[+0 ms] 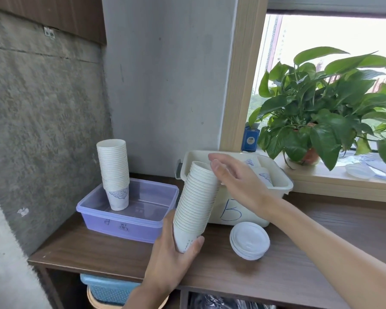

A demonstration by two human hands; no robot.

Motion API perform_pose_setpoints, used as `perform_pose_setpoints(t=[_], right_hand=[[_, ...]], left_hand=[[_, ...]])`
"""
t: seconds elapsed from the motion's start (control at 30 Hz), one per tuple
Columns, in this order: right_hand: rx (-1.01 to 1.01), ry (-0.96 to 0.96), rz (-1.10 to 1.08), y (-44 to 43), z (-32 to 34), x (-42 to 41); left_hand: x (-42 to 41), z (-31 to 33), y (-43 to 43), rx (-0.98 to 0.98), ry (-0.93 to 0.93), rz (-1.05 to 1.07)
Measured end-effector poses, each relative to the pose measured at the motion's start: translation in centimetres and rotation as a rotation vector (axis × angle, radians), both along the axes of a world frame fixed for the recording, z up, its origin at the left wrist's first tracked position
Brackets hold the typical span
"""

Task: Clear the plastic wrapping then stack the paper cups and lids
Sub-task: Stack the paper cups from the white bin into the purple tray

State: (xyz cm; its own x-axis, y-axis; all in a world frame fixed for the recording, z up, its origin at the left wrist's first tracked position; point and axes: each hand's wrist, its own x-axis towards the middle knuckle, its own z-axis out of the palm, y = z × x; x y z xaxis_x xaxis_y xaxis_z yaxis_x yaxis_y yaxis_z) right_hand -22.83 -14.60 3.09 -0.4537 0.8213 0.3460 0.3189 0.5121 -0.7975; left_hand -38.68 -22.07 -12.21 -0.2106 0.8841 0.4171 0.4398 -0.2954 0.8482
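- Beside the cream bin marked "B" (232,210), on its near left: a tall sleeve of nested paper cups (195,204), tilted, its top leaning toward the bin's rim.
- Left hand (174,257): fingers wrapped around the bottom cup of that sleeve, holding it off the wooden counter (321,219).
- Right hand (236,175): fingers spread and loose, resting against the sleeve's top, gripping nothing.
- Left of the bin: a purple tray (129,221) with a second cup stack (114,172) standing upright in its far left corner.
- Before the bin: a short pile of white lids (250,240), flat on the counter.
- Step in hand, by my reckoning: stacking cups; no wrapping showed on either stack.
- Next move likely called for straightening the sleeve, then setting it down level.
- Open room: most of the tray floor was bare; the counter's front edge lay near the lids.
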Motion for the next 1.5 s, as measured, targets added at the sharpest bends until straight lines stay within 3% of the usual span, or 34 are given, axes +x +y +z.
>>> perform_pose_setpoints(t=[0.1, 0.4, 0.63, 0.93, 1.37, 1.5], right_hand=[[0.017, -0.108, -0.013, -0.3, -0.9, -0.6], [0.009, -0.071, 0.005, -1.7, -1.9, -1.3], [0.039, 0.105, 0.083, -4.2, -1.4, -2.7], [0.204, 0.282, 0.132, -3.4, 3.0, -12.3], [0.172, 0.097, 0.169, 0.4, -1.6, -22.1], [0.177, -0.047, 0.157, 0.9, -3.3, -22.3]], left_hand=[[0.0, 0.1, -0.2, 0.002, -0.009, -0.006], [0.1, 0.3, -0.7, 0.011, -0.047, -0.068], [-0.5, 2.6, -2.2, 0.137, -0.168, -0.068], [-10.5, 11.0, -1.0, 0.189, 0.056, 0.157], [-19.3, 7.9, 1.3, -0.041, 0.104, 0.264], [-20.0, 6.7, 1.5, -0.062, 0.108, 0.296]])
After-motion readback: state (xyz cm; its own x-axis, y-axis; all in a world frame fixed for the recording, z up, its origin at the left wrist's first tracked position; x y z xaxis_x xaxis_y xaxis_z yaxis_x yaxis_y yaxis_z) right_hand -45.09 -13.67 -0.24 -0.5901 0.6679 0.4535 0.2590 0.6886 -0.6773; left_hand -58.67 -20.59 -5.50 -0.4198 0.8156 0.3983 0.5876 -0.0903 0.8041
